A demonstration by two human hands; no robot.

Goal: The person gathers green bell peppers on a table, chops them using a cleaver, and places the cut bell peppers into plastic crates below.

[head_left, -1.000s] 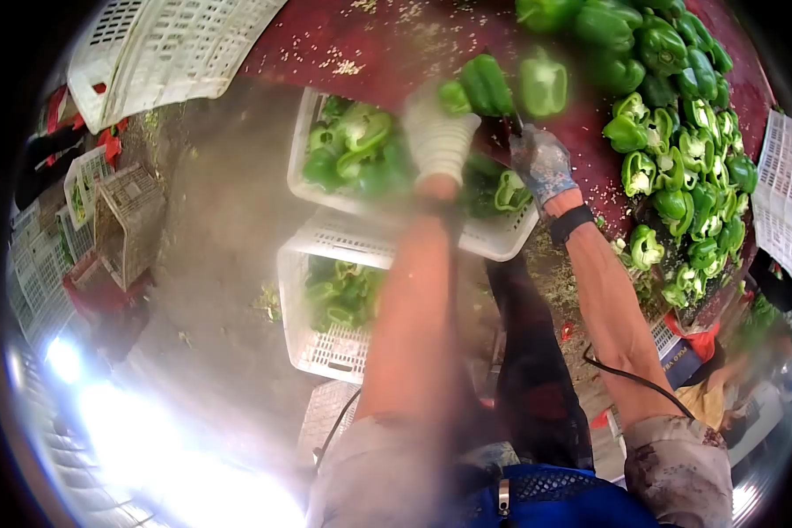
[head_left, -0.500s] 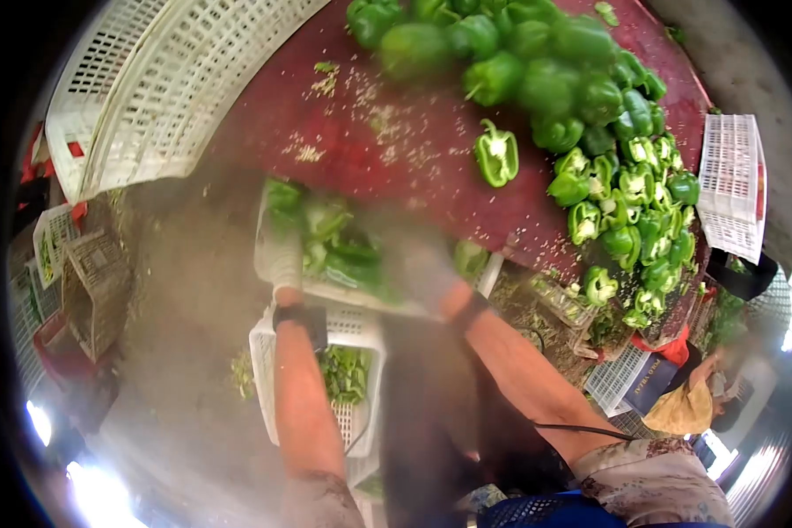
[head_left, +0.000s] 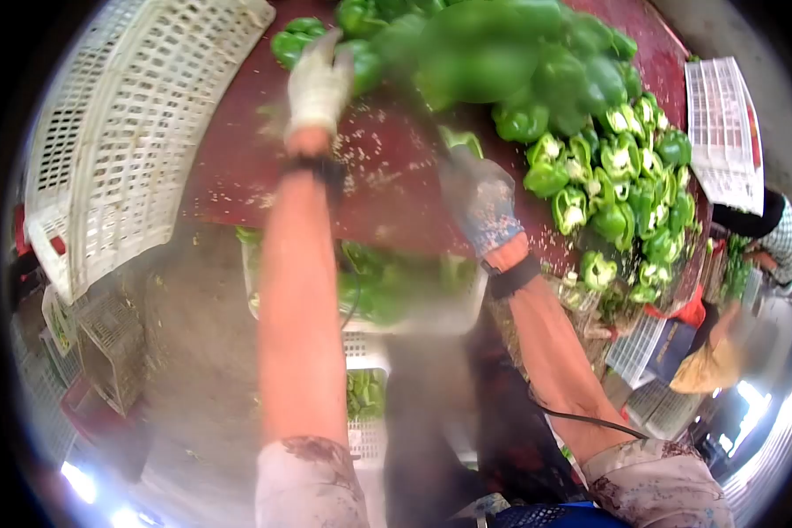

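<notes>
While reaching into the upper left of the frame with the left hand (head_left: 319, 92), has the fingers (head_left: 322, 53) partly spread at whole peppers (head_left: 295, 46) on the red table (head_left: 240, 150); can't confirm a grip. At centre, with the right hand (head_left: 484, 195) blurred beside a cut pepper (head_left: 462, 141), can't tell its opening or hold. Could send a smooth pepper rolling by closing off-centre, or scatter the heaped halves (head_left: 614, 223) at right by swinging wide.

Bright glare (head_left: 79, 482), lower corners; fisheye-curved, black-edged view; upper green peppers (head_left: 484, 55) blurred.
</notes>
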